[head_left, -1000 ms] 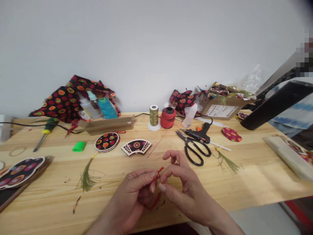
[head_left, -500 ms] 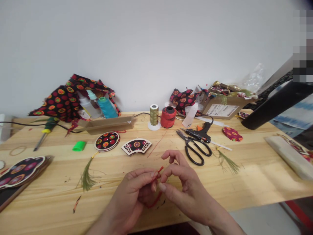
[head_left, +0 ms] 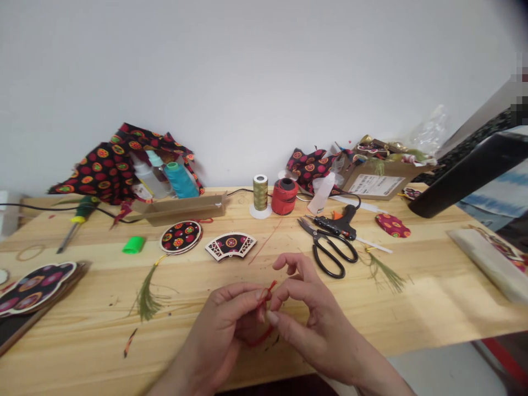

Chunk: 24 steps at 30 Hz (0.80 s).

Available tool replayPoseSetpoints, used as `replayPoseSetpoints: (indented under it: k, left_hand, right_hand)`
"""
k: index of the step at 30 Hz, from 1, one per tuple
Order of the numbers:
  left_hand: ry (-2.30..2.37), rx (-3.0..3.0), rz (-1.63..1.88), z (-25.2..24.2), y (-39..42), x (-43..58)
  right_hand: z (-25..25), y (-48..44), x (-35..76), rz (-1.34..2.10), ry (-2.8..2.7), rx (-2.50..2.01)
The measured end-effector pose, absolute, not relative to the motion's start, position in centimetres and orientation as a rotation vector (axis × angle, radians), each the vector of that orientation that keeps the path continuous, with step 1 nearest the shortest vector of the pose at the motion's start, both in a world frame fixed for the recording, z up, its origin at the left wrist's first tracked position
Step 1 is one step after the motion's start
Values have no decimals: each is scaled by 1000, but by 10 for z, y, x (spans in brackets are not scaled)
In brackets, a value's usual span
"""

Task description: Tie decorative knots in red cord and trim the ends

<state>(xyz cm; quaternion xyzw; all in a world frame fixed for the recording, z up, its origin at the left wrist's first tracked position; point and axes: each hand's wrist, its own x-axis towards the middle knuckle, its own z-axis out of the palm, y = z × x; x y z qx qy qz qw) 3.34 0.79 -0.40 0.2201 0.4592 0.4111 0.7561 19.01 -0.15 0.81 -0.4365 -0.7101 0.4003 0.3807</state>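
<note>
A red cord point(head_left: 264, 334) runs between my two hands, its short end sticking up at the fingertips. My left hand point(head_left: 231, 324) pinches it between thumb and forefinger. The thumb and forefinger of my right hand point(head_left: 307, 316) close on the cord beside the left fingertips, while its other fingers are raised and curled. Beyond my hands lies a fan-shaped ornament point(head_left: 231, 245) with a pale openwork frame and patterned fabric. To its left is a round ornament point(head_left: 180, 237) with a green tassel point(head_left: 147, 297). Black-handled scissors point(head_left: 328, 250) lie past my right hand.
At the back stand a green thread spool point(head_left: 260, 193), a red cord spool point(head_left: 284, 196) and a white bottle point(head_left: 322, 193). A glue gun point(head_left: 344, 223) lies by the scissors. A cardboard box point(head_left: 371, 181) stands back right, a screwdriver point(head_left: 76, 223) lies left, and a black cylinder point(head_left: 466, 173) leans at right.
My hands stay almost in place, with only slight finger movement at the red cord. The view has shifted a little.
</note>
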Motion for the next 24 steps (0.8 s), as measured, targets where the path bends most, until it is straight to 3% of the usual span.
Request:
replayPoseSetpoints:
  k: [24]
  left_hand:
    - [1026,547,911,0,6,36]
  right_hand:
    - [18,-5,194,930,-1902,-1152]
